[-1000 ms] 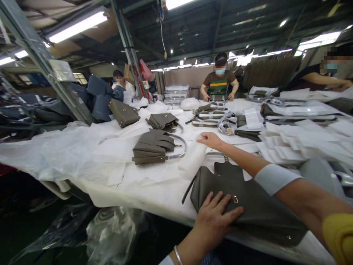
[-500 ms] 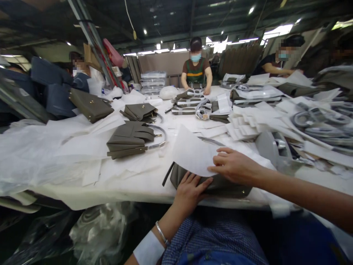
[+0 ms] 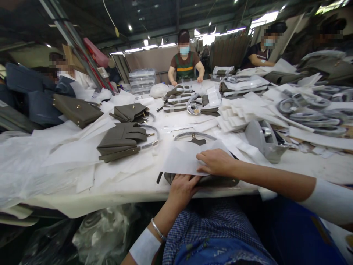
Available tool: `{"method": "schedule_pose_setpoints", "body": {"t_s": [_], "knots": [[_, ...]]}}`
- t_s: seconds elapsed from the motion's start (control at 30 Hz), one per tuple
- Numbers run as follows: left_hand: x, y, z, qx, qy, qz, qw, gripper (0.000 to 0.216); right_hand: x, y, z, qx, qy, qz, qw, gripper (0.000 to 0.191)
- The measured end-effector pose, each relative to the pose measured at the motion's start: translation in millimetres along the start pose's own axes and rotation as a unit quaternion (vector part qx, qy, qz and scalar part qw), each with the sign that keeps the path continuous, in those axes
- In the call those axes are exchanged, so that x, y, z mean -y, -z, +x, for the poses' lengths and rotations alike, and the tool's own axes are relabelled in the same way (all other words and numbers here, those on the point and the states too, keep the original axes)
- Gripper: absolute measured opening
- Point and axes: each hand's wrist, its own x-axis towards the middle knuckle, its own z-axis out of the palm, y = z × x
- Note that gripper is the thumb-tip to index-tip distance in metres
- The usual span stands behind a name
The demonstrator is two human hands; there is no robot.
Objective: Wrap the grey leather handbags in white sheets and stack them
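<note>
Two hands, one sheet, one bag: left hand (image 3: 182, 189) lies spread on the bag's near side, fingers slightly apart, resting on it and not wrapped round anything that I can see, fingertips right at the sheet's lower edge.
Right hand (image 3: 216, 162): on top of the sheet, thumb and forefinger by its right part. Can't tell if it's pinched or just patted flat.
White sheet (image 3: 178, 158): draped over most of the bag. Looks thin and super light, bendy but with some body, so I'd expect it to slide around and crease if yanked. Best held by a corner or an edge, imo.
Dark bag (image 3: 213, 181): lying down at the table's near edge, right in front of the person. Soft-sided by the look of it, smooth skin, not that heavy, probably easy to scuff. I'd steady it with a flat palm, no nails.
Handle (image 3: 190, 134): wrapped loop poking out past the sheet's far side, probably slick. Okay for lifting, go easy on the tab (image 3: 198, 141) beside it.
White tabletop (image 3: 132, 184): another looped bag (image 3: 118, 141) sits just left, a grey stand (image 3: 256, 138) off to the right.
Further out: fanned white sheets (image 3: 234, 114), with a co-worker (image 3: 186, 66) across the table.
</note>
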Motion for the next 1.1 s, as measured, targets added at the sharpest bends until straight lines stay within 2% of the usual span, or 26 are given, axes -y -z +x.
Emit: {"method": "schedule_pose_setpoints", "body": {"t_s": [0.1,0.2,0.3,0.5,0.6,0.73,0.8,0.83,0.93,0.97,1.1], "knots": [[0,-4,-2,0.005,-0.004,0.006,1.0,0.049,-12,-21,-5,-0.034,0.059,0.073,0.995,0.062],[2,-10,-5,-0.021,-0.025,0.02,0.999,0.053,-24,-36,-17,-0.011,0.101,0.115,0.988,0.063],[3,-12,-4,-0.042,-0.046,0.024,0.998,0.054,-29,-43,-27,-0.001,0.089,0.12,0.989,0.061],[2,-9,-2,-0.034,-0.054,0.038,0.997,0.055,-27,-52,-29,-0.011,0.066,0.093,0.993,0.063],[-11,16,-4,0.007,-0.045,0.056,0.997,0.048,-28,-56,-30,-0.029,0.068,0.094,0.993,0.064],[-39,73,7,0.094,-0.017,-0.008,0.995,0.017,-28,-58,-32,-0.053,0.069,0.106,0.991,0.063],[-46,91,25,0.114,-0.003,-0.042,0.993,0.023,-27,-59,-33,-0.062,0.067,0.113,0.989,0.062],[-45,94,36,0.115,-0.006,-0.049,0.992,0.026,-27,-59,-33,-0.064,0.066,0.117,0.989,0.061],[-23,75,67,0.099,-0.051,-0.04,0.993,0.023,-27,-61,-33,-0.062,0.059,0.134,0.987,0.062],[-11,64,73,0.099,-0.068,-0.027,0.992,0.03,-27,-62,-33,-0.06,0.054,0.141,0.987,0.063],[31,30,78,0.122,-0.038,-0.04,0.991,0.047,-32,-67,-36,-0.066,0.042,0.186,0.979,0.068]]}}
